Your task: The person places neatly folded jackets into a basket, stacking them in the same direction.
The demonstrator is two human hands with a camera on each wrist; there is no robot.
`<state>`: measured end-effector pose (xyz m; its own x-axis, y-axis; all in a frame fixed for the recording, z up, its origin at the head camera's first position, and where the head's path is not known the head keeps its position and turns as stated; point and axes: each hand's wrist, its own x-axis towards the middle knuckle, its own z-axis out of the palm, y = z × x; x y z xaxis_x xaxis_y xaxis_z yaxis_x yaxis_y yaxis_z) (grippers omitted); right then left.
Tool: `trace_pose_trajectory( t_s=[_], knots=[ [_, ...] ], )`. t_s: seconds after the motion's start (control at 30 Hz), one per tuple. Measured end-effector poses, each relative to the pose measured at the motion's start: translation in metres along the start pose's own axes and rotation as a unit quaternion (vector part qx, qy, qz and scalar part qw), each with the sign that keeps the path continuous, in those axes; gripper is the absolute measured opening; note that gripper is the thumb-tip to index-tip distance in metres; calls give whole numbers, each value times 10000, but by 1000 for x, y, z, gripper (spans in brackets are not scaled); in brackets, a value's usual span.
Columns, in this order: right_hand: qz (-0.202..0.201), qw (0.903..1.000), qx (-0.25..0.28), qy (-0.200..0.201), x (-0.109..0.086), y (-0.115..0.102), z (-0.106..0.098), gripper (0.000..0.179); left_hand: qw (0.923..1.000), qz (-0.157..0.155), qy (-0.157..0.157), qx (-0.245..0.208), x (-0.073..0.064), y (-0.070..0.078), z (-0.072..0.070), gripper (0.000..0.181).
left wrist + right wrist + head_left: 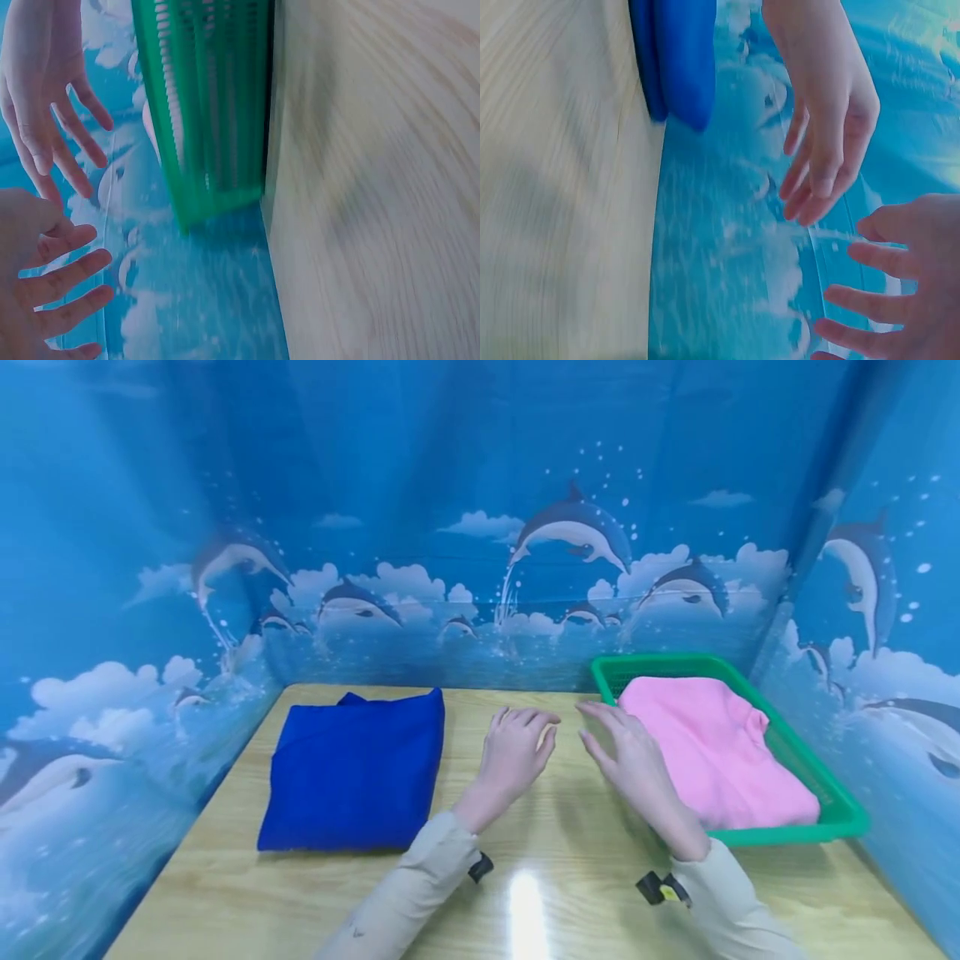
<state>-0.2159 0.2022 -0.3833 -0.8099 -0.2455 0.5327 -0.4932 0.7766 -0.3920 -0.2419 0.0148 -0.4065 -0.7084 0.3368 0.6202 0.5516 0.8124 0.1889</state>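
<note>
My left hand (517,747) and right hand (622,750) hover side by side over the middle of the wooden table (555,852), fingers relaxed and holding nothing. A folded blue cloth (352,772) lies to the left of the left hand. A folded pink cloth (712,756) lies in a green basket (840,814) just right of the right hand. The left wrist view shows my left hand (52,289) below the right hand (45,97), with the basket (210,105) beyond. In the right wrist view my right hand (904,285) faces the left hand (825,120), with the blue cloth (675,60) beyond.
Blue dolphin-print backdrop walls (480,527) enclose the table at the back and on both sides. The basket stands against the right wall. Bare wood lies between the cloth and the basket and along the near edge.
</note>
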Motion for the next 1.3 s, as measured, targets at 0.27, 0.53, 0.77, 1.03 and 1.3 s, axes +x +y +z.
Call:
trace_pose_trajectory(
  t_s=[0.27, 0.53, 0.77, 1.03, 1.3],
  knots=[
    [26, 9991, 38, -423, 13, -26, 39, 46, 9982, -583, 29, 151, -19, -47, -28, 17],
    [0, 9918, 484, -1185, 16, -58, 76, 56, 9916, -1271, 124, 180, -51, -103, -61, 19],
    [-164, 9837, 772, -1618, 16, -90, 109, 55, 9868, -1613, 89, 101, -86, -156, -93, 27],
    [-433, 9699, 857, -2238, 27, -110, 140, 60, 9817, -1853, -253, 346, -131, -207, -124, 43],
    [-723, 9497, 539, -3000, 31, -124, 163, 66, 9642, -2412, -1100, 58, -166, -237, -144, 63]
  ],
)
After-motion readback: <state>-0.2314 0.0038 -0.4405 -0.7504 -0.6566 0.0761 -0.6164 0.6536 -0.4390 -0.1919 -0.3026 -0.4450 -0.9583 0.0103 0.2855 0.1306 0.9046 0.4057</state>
